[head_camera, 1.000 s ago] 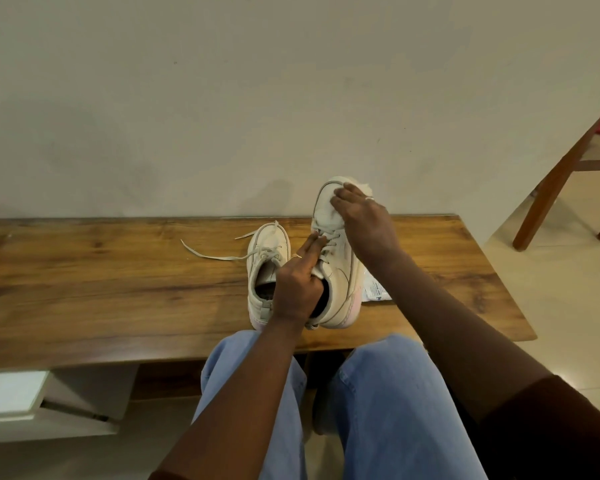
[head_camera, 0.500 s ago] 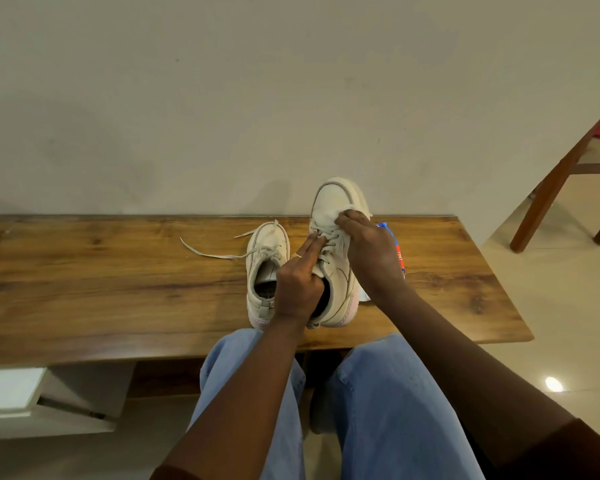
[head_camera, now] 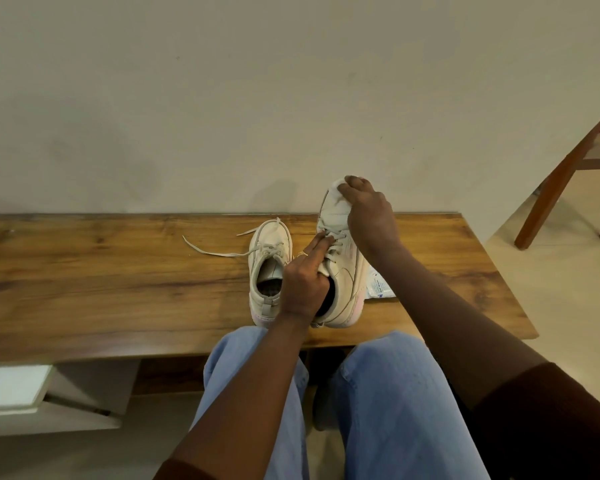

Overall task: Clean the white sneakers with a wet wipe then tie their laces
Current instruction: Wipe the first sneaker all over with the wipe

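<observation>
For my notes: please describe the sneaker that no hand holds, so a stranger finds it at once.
On the wooden bench, it is the left sneaker. It stands flat, a loose lace trailing left, while the right sneaker is tilted up, held.

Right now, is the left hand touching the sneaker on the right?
Touching. The head view shows the left hand gripping the right sneaker at its opening, fingers lying along the laces.

A home room: a wooden bench point(head_camera: 118, 278) against a plain wall point(head_camera: 222, 98), a wooden chair point(head_camera: 555, 195) right of it, tiled floor point(head_camera: 548, 292).
</observation>
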